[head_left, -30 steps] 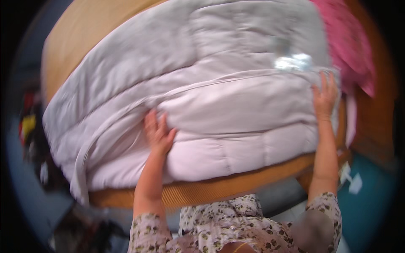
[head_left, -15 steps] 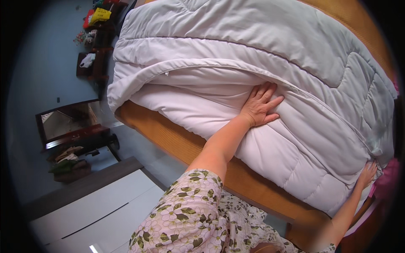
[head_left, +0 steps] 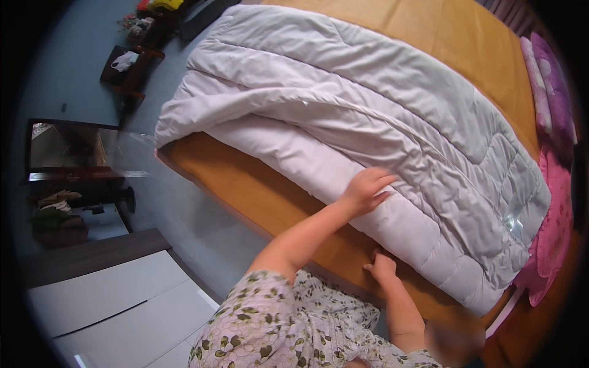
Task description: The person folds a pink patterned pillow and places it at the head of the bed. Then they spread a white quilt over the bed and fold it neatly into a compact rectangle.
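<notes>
Far left, by the wall: dark mirror (head_left: 72,150) standing on the floor, small dark shelf (head_left: 130,69) with odds and ends higher up. Lower left: white cabinet (head_left: 104,300) showing beside the flowery dress (head_left: 276,325).

In the middle: bed (head_left: 257,196) with an orange sheet, carrying a big white quilt (head_left: 368,116). Quilt folded into a long thick bundle, running from the bed's top-left corner down to its lower right edge. Bare orange sheet showing along the near edge of the bed and again along the far edge.

Left hand (head_left: 366,189) lying flat on the rolled front edge of the quilt, palm down, fingers (head_left: 381,179) spread a little and pressing on the soft cloth, not closing around anything.

Right hand (head_left: 381,268) lower down, resting on the orange sheet at the near edge of the bed, just beside the bottom of the quilt. Fingertips tucked toward the quilt's underside; cannot tell whether pinching cloth or just touching.

Far right: pink and purple pillows (head_left: 552,135) lying along the bed's right edge, touching the quilt's end.
</notes>
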`<act>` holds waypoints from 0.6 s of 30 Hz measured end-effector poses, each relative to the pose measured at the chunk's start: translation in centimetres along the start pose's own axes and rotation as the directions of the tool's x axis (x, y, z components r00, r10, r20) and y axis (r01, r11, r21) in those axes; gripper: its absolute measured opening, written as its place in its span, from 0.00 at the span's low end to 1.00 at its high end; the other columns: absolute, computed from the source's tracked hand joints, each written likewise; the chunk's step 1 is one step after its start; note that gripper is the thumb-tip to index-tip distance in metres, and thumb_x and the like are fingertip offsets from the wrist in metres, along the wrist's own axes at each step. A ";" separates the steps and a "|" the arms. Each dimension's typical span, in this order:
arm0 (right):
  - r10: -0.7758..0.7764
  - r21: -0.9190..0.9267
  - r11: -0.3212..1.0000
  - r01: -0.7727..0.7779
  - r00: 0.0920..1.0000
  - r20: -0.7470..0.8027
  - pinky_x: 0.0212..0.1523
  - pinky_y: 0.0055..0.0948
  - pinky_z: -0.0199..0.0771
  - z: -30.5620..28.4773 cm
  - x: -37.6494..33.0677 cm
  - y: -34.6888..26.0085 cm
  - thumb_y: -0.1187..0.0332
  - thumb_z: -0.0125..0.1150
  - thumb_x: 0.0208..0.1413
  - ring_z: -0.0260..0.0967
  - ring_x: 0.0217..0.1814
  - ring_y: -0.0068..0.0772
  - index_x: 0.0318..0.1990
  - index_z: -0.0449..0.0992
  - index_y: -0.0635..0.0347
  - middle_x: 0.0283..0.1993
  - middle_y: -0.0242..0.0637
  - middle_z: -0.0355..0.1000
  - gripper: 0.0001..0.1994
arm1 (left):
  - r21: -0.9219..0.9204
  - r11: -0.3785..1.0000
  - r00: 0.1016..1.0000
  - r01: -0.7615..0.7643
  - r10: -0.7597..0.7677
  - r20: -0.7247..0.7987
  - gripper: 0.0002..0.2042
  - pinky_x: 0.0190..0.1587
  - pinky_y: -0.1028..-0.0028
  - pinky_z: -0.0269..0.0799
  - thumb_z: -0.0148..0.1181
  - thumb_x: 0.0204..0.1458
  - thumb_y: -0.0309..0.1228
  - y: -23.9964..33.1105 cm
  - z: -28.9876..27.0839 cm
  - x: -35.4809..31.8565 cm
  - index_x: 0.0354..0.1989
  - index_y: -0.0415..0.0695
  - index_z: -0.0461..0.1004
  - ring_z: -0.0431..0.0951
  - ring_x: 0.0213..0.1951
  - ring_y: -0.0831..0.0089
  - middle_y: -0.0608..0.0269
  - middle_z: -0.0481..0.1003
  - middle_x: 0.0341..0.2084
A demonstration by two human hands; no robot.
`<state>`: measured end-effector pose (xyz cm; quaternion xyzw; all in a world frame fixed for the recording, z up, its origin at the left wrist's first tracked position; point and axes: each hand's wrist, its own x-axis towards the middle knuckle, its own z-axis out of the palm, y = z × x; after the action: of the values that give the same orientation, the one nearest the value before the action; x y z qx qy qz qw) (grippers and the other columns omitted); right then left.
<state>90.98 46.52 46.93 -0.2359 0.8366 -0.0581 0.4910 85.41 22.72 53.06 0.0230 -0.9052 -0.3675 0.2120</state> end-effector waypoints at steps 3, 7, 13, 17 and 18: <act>0.077 -0.095 0.993 -0.077 0.997 -0.006 0.47 0.39 0.65 2.2 2.8 1.2 0.59 0.70 0.33 0.63 0.51 0.45 0.46 0.63 0.58 0.47 0.45 0.66 0.30 | 0.163 0.892 0.902 0.422 -0.394 -0.176 0.07 0.33 0.66 0.67 0.60 0.40 0.30 -4.8 -7.6 -8.4 0.28 0.44 0.72 0.71 0.31 0.60 0.58 0.71 0.26; 0.074 -0.076 0.995 -0.070 0.996 0.052 0.58 0.37 0.56 1.7 3.2 0.7 0.59 0.71 0.32 0.49 0.63 0.48 0.59 0.51 0.62 0.61 0.50 0.51 0.46 | 0.452 0.416 0.504 0.789 -0.859 -0.088 0.18 0.39 0.64 0.67 0.68 0.35 0.39 -12.7 -15.5 -18.0 0.29 0.43 0.68 0.70 0.37 0.58 0.56 0.69 0.30; -0.011 -0.177 0.984 0.011 1.000 0.003 0.60 0.38 0.52 2.0 3.4 0.5 0.57 0.71 0.32 0.45 0.64 0.49 0.57 0.53 0.65 0.62 0.51 0.49 0.44 | 0.594 0.186 0.174 0.783 -0.982 0.077 0.32 0.48 0.65 0.66 0.71 0.28 0.44 -15.2 -16.6 -17.6 0.42 0.42 0.66 0.66 0.48 0.57 0.52 0.66 0.44; 0.018 -0.133 0.991 -0.009 0.997 0.069 0.60 0.38 0.52 2.3 4.1 1.4 0.56 0.71 0.32 0.45 0.64 0.50 0.57 0.53 0.65 0.62 0.52 0.49 0.45 | 0.607 0.150 0.115 0.780 -0.989 0.097 0.36 0.50 0.65 0.65 0.72 0.26 0.45 -15.5 -16.4 -16.5 0.46 0.40 0.66 0.65 0.50 0.56 0.52 0.65 0.46; 0.008 -0.150 0.989 -0.003 0.999 0.035 0.59 0.38 0.54 2.4 3.8 1.4 0.56 0.71 0.32 0.48 0.62 0.50 0.56 0.55 0.64 0.59 0.51 0.52 0.43 | 0.617 0.150 0.114 0.772 -0.989 0.098 0.36 0.50 0.65 0.65 0.72 0.26 0.45 -15.6 -16.1 -16.6 0.46 0.40 0.66 0.65 0.50 0.56 0.52 0.65 0.46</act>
<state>91.04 46.34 42.26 -0.2710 0.8304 0.0105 0.4867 105.14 4.03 46.73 0.5263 -0.7652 -0.2054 -0.3086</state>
